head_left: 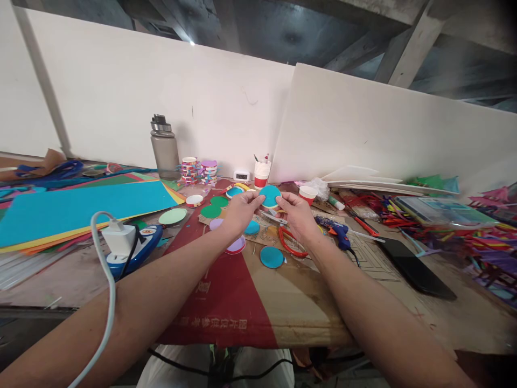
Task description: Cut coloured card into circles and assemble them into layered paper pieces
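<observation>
A round blue disc (270, 197) with a pale rim showing at its lower edge is held up between both hands. My left hand (242, 211) pinches its left side, and my right hand (294, 211) pinches its right side. Just below the fingers lie red-handled scissors (291, 247), partly covered by my right hand. Other blue discs (272, 257) rest on the cardboard (301, 310) nearby. Left of my left hand are green discs (211, 211) and a purple disc in a pale rim (236, 246).
A blue glue gun (341, 235) and black phone (416, 268) lie to the right. Stacked cup rings (189, 171), a bottle (165, 151), a small clock (241, 175) and paper cups (262, 173) stand behind. Coloured sheets (89, 207) and a power strip (139, 250) are on the left.
</observation>
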Demonstrator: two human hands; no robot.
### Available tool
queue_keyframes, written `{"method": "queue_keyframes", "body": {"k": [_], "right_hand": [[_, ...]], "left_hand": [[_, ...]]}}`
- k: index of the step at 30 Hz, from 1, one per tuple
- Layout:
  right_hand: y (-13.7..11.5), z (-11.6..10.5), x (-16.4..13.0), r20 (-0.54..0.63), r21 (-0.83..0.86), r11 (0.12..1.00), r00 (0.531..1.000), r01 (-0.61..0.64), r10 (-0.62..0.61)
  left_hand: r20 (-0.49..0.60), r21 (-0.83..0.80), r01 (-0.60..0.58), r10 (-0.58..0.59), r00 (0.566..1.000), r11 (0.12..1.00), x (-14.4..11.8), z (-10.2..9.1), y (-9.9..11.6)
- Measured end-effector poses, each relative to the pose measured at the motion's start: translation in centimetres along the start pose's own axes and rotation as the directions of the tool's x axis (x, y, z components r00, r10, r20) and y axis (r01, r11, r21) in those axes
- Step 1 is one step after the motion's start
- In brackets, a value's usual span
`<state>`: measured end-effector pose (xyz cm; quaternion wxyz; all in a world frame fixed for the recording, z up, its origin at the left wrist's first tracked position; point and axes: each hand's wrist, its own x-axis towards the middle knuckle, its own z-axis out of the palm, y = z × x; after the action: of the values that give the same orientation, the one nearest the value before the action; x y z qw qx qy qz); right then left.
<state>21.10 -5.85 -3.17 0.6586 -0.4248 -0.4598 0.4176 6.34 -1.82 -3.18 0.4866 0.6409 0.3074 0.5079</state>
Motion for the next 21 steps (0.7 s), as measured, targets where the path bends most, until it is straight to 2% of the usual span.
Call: {"method": "queue_keyframes", "body": {"k": [5,10,15,21], "right_hand": [[-0.01,0.07,0.12,-0.006,0.035,0.999,1.0,0.009,-0.009],[-0.12,0.29,0.01,0.0,0.026,1.0,1.0,0.011,-0.011],[0.09,0.16,0.07,-0.005,-0.019,0.997,0.997,0.078,-0.078],[0.26,0.32,0.01,-0.009,0.005,0.997,0.997,0.076,-0.076]], "left_hand": [[0.008,-0.173,0.006,-0.005,1.0,0.985,-0.2,0.56,-0.07],[-0.042,-0.133,0.01,-0.015,0.999,0.991,-0.22,0.58,0.12],[-0.047,-0.086,-0.013,0.009,0.999,0.996,-0.24,0.48,0.19],[-0.034,-0.221,0.0,-0.008,0.999,0.975,-0.53,0.95,0.14]]}}
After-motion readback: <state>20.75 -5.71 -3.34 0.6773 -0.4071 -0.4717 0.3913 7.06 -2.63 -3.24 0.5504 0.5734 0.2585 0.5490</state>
